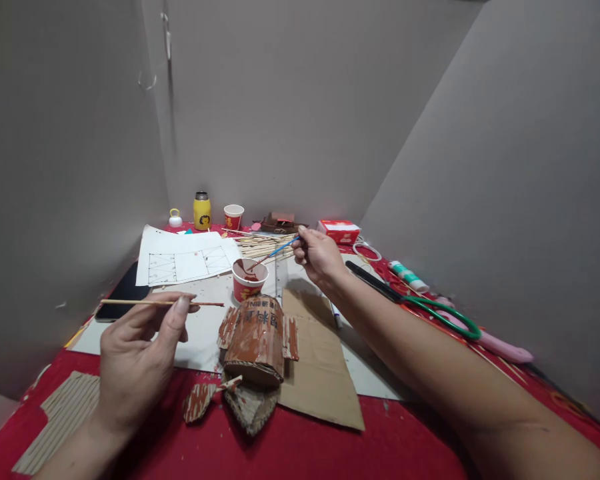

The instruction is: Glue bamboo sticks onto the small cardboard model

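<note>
My left hand (143,350) pinches a thin wooden stick (145,303) that lies level, its right tip stained reddish brown. Farther off, my right hand (317,253) grips a blue-handled paintbrush (283,247), whose tip dips into a red and white paper cup (247,288) of brown paint. Between my arms sits a rounded cardboard model (255,340), partly coated in brown paint, with printed lettering still showing on its top. Corrugated flaps stick out from its sides, and a pointed piece (251,407) is at its near end. A small painted cardboard piece (200,402) lies close to it.
A flat cardboard sheet (320,373) lies right of the model. Behind are a paper drawing (185,257), a yellow bottle (202,212), another cup (234,217), wooden sticks (260,247) and a red box (339,231). Green-handled scissors (445,313) rest at right, corrugated cardboard (60,420) at left.
</note>
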A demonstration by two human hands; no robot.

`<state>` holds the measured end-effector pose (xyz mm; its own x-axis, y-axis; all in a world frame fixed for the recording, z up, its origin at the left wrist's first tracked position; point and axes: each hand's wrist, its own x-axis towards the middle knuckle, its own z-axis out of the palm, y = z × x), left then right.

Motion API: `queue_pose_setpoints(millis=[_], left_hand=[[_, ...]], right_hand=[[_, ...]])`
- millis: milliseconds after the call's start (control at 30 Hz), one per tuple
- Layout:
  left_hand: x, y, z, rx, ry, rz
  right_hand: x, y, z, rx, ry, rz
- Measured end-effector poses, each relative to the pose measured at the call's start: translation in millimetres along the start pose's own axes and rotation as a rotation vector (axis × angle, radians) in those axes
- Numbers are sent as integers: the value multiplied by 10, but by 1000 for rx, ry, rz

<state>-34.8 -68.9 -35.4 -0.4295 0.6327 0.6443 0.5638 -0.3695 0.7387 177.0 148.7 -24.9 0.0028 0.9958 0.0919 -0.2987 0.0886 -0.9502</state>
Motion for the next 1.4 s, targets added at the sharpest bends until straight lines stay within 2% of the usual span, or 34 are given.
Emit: queue_pose_setpoints(millis=[467,567,733,833,967,1233,1400], left_hand=[[-39,-10,-5,-16,1,-35],[-38,-17,-11,0,-3,-26],[-33,-24,-8,13,1,-1],[-31,-22,-4,8,-2,-3],[-28,-16,0,-17,-9,-22],[-27,-8,6,-46,-4,-34],[-36,20,0,-29,-16,-79]], right_hand=[[34,85,21,12,30,-65],[2,96,45,-54,-31,-172],[-161,76,117,-244,-210,-423],[-265,56,144,-337,-281,-499],[-349,5,124,-324,-314,-473],[-279,-73,-74,-97,-187,-396],[-184,-30,-203,15,-103,-191]])
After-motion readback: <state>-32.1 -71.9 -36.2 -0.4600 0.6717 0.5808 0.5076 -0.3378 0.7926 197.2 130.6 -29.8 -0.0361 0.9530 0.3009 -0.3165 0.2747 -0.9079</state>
